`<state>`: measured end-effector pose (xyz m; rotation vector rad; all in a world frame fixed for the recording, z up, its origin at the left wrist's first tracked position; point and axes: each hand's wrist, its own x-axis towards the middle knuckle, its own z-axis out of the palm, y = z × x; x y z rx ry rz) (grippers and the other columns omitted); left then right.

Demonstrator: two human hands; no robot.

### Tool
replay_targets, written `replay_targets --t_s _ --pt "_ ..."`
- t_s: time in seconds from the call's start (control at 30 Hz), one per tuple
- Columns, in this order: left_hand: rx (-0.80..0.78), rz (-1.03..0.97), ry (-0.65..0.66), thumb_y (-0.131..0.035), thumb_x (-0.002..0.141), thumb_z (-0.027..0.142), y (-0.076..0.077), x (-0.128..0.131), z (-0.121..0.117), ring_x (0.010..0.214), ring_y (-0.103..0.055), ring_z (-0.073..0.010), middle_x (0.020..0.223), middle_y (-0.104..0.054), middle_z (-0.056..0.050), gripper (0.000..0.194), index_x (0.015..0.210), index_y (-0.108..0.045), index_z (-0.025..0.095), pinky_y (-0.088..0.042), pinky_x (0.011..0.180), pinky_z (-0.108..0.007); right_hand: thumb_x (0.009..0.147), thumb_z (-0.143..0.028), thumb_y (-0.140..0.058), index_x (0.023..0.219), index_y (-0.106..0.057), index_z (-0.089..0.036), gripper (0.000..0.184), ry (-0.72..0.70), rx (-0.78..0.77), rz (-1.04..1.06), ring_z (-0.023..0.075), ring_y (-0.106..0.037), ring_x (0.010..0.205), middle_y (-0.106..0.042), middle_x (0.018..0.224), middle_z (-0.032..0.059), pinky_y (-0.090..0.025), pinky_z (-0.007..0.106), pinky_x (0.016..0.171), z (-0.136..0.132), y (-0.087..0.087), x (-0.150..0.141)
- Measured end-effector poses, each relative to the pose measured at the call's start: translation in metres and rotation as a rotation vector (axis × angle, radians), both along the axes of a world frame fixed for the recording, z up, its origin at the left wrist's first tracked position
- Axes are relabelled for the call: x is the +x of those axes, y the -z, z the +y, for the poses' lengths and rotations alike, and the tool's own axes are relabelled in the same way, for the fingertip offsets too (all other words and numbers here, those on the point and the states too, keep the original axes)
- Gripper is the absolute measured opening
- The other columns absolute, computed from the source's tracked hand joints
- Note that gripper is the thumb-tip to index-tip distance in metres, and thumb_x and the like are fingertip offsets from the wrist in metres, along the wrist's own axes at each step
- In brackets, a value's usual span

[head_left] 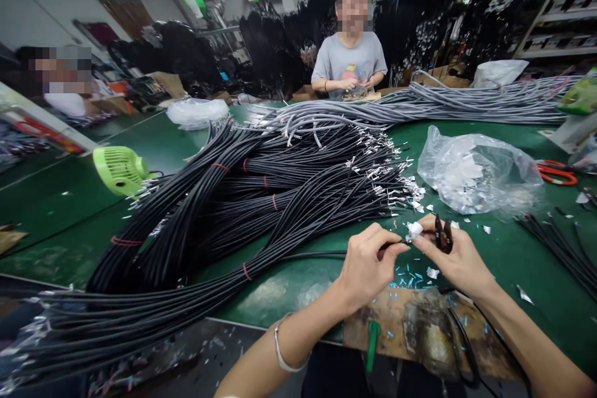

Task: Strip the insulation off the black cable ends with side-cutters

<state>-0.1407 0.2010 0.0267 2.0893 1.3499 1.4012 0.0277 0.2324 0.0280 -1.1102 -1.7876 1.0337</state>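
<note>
My left hand [370,261] is closed in a pinch on the end of a black cable [321,254], whose length runs off left. At its tip is a crumpled piece of white foil [414,230], pinched by the fingertips of my right hand [452,255]. A small dark two-armed tool [442,235], perhaps nippers or tweezers, is also held in that right hand, and its working end is hidden. Beside my hands lie tied bundles of black cables [224,199] with stripped, white-tipped ends. Blue offcuts [410,277] and foil scraps are scattered below.
A clear plastic bag [480,171] with scraps lies beyond my right hand. Near me sits a wooden board [373,311] with a taped-over device [433,329]. Grey cables [448,102], a green fan [119,169] and orange-handled scissors [557,172] surround the work. A co-worker [352,62] sits opposite.
</note>
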Motion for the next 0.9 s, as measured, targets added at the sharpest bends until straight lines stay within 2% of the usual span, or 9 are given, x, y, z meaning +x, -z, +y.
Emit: replay_targets --t_s 0.13,0.27,0.5,0.63,0.77,0.9 --pt "0.100 0.045 0.010 -0.054 0.084 0.015 0.004 -0.001 0.001 0.060 -0.053 -0.0122 0.065 -0.059 -0.002 0.013 0.074 -0.063 0.015 -0.044 0.056 -0.023 0.085 -0.036 -0.054 0.083 -0.053 -0.020 0.016 -0.040 -0.071 0.018 0.0131 -0.048 0.061 -0.052 0.068 -0.0005 -0.039 0.026 0.055 0.000 -0.001 -0.001" --pt "0.125 0.077 0.030 -0.053 0.086 0.015 0.005 -0.003 0.003 0.060 -0.053 -0.0121 0.065 -0.059 -0.002 0.015 0.074 -0.063 0.016 -0.043 0.055 -0.023 0.087 -0.033 -0.052 0.084 -0.053 -0.019 0.014 -0.030 0.056 -0.049 0.0156 -0.051 0.073 -0.055 0.080 0.0032 -0.041 0.027 0.063 -0.001 0.000 -0.001" --pt "0.116 0.142 0.052 -0.050 0.087 0.015 0.009 -0.006 0.004 0.059 -0.051 -0.0121 0.065 -0.056 -0.002 0.018 0.075 -0.063 0.015 -0.043 0.055 -0.023 0.087 -0.030 -0.051 0.080 -0.052 -0.020 0.013 -0.062 0.170 -0.150 0.0130 -0.044 0.062 -0.049 0.072 0.0002 -0.036 0.025 0.056 -0.001 -0.003 0.000" --pt "0.113 0.141 0.068 -0.049 0.087 0.015 0.009 -0.006 0.003 0.059 -0.052 -0.0121 0.065 -0.056 -0.002 0.017 0.077 -0.063 0.016 -0.044 0.056 -0.023 0.085 -0.034 -0.053 0.072 -0.050 -0.020 0.019 0.007 0.162 -0.191 0.0136 -0.044 0.061 -0.048 0.066 -0.0007 -0.036 0.026 0.056 0.002 0.000 0.001" --pt "0.076 0.073 0.067 -0.053 0.086 0.016 0.004 -0.006 0.002 0.061 -0.054 -0.0121 0.067 -0.058 -0.002 0.015 0.077 -0.065 0.016 -0.045 0.057 -0.023 0.085 -0.034 -0.053 0.076 -0.053 -0.020 0.018 -0.018 0.133 -0.148 0.0158 -0.049 0.066 -0.053 0.072 0.0015 -0.037 0.028 0.059 0.002 0.002 0.002" --pt "-0.039 -0.014 0.128 -0.060 0.083 0.019 -0.004 -0.006 0.003 0.059 -0.053 -0.0116 0.067 -0.060 -0.002 0.010 0.077 -0.067 0.016 -0.043 0.055 -0.022 0.087 -0.032 -0.050 0.076 -0.053 -0.020 0.016 -0.073 0.151 0.015 0.0159 -0.049 0.068 -0.051 0.073 0.0016 -0.038 0.028 0.062 -0.002 -0.002 -0.002"
